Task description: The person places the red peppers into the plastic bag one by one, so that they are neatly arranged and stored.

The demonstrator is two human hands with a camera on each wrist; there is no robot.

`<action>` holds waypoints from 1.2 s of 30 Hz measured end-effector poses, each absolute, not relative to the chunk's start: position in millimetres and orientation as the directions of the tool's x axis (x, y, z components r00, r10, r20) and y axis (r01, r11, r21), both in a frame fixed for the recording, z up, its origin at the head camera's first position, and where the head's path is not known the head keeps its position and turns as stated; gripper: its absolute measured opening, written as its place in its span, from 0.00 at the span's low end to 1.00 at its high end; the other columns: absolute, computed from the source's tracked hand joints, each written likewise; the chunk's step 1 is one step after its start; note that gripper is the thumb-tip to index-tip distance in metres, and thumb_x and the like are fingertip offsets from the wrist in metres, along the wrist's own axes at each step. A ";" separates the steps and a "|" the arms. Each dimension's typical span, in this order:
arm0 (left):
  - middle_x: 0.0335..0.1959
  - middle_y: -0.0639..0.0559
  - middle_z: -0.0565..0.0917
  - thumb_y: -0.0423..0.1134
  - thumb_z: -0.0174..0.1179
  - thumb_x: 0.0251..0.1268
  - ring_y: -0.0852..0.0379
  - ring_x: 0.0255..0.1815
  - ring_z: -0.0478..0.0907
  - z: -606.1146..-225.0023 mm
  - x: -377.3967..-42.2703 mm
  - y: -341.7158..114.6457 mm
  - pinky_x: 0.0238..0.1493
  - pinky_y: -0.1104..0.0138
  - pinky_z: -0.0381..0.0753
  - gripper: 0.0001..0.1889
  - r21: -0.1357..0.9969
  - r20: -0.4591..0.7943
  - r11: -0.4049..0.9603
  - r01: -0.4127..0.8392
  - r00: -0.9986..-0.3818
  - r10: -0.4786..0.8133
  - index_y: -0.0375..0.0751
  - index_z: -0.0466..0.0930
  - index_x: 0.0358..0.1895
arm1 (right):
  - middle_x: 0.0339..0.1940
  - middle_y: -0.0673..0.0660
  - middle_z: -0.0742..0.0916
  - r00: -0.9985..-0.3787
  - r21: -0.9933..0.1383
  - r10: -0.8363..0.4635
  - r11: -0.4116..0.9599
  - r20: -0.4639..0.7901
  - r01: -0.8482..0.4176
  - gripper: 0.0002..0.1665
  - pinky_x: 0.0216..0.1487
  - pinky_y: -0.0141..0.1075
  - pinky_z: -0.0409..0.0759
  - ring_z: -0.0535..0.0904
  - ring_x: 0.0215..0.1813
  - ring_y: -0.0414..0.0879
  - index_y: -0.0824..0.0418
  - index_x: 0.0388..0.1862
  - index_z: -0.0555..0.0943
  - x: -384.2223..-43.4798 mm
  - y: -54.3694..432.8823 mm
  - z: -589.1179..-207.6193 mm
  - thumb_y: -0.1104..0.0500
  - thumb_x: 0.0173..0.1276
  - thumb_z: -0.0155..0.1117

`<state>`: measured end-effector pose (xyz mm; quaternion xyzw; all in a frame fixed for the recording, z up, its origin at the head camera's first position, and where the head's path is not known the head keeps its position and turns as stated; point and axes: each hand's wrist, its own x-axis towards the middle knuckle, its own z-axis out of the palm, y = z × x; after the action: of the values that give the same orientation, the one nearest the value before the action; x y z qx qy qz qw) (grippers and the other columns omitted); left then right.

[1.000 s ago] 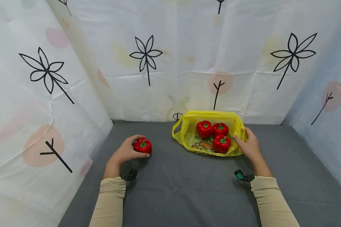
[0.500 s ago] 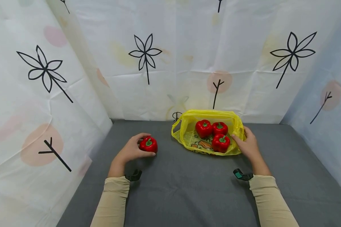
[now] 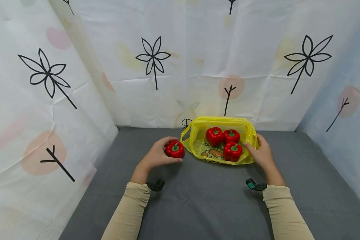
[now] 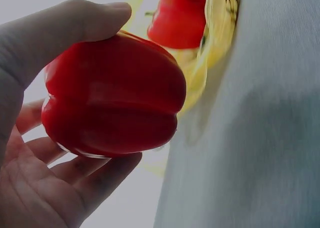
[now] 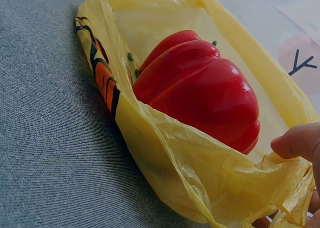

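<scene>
My left hand [image 3: 158, 155] grips a red bell pepper [image 3: 175, 149] with a green stem, thumb on the near side and fingers behind. In the left wrist view that pepper [image 4: 115, 95] is raised off the grey cloth, close to the bag's left end. A yellow plastic bag [image 3: 195, 151] lies with its mouth spread wide. Inside it sit three red bell peppers, one at the left [image 3: 214, 136], one behind [image 3: 232, 136] and one in front [image 3: 232, 151]. My right hand [image 3: 262, 151] pinches the bag's right edge, its thumb over the gathered plastic in the right wrist view.
Grey cloth [image 3: 192, 200] covers the table. Behind it hangs a white curtain [image 3: 192, 66] printed with flowers, and more of it closes off both sides. A bag handle loop [image 3: 184, 135] sticks out at the bag's left end, near the left hand.
My left hand has carried its bell pepper to the right, from the left part of the table to beside the bag. The right hand and the bag stay in place.
</scene>
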<state>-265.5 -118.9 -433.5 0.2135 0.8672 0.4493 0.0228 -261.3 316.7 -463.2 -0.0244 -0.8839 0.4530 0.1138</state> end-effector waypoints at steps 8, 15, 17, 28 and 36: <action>0.69 0.49 0.79 0.45 0.83 0.54 0.49 0.65 0.80 -428.4 -273.9 -77.2 0.60 0.55 0.88 0.44 0.795 0.174 0.449 0.408 -0.862 0.476 0.45 0.73 0.75 | 0.74 0.75 0.75 -0.969 -0.805 0.157 0.590 0.190 -0.062 0.41 0.55 0.37 0.82 0.77 0.65 0.69 0.70 0.82 0.61 -260.8 316.8 -463.5 0.51 0.81 0.63; 0.67 0.51 0.80 0.46 0.83 0.54 0.53 0.65 0.79 -428.9 -280.6 -44.5 0.58 0.59 0.88 0.42 0.796 0.180 0.427 0.428 -0.842 0.508 0.49 0.74 0.74 | 0.73 0.75 0.76 -0.970 -0.803 0.149 0.591 0.192 -0.069 0.41 0.45 0.21 0.75 0.78 0.64 0.68 0.70 0.82 0.62 -259.5 317.3 -463.5 0.50 0.81 0.63; 0.67 0.51 0.80 0.47 0.82 0.55 0.53 0.64 0.79 -428.8 -283.0 -36.0 0.57 0.60 0.88 0.42 0.798 0.183 0.420 0.432 -0.837 0.515 0.47 0.74 0.74 | 0.73 0.74 0.76 -0.970 -0.805 0.151 0.589 0.191 -0.067 0.41 0.43 0.19 0.71 0.78 0.63 0.68 0.70 0.82 0.62 -259.7 317.4 -463.1 0.51 0.81 0.63; 0.69 0.50 0.78 0.49 0.81 0.55 0.53 0.67 0.77 -433.2 -296.6 -0.5 0.62 0.62 0.85 0.42 0.767 0.195 0.437 0.470 -0.820 0.539 0.47 0.73 0.74 | 0.74 0.75 0.75 -0.970 -0.807 0.147 0.586 0.193 -0.072 0.42 0.45 0.21 0.73 0.78 0.65 0.69 0.69 0.83 0.61 -259.0 317.6 -460.4 0.50 0.81 0.62; 0.69 0.50 0.80 0.50 0.82 0.54 0.53 0.66 0.78 -444.3 -303.7 9.2 0.64 0.60 0.84 0.43 0.734 0.186 0.491 0.470 -0.833 0.520 0.45 0.74 0.73 | 0.74 0.75 0.75 -0.971 -0.814 0.150 0.577 0.188 -0.069 0.41 0.43 0.18 0.70 0.78 0.65 0.69 0.69 0.83 0.61 -259.1 317.0 -460.3 0.52 0.81 0.63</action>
<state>-303.7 9.2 -444.3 0.2869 0.8629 0.4149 0.0304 -259.1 317.0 -460.3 -0.0231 -0.8799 0.4595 0.1191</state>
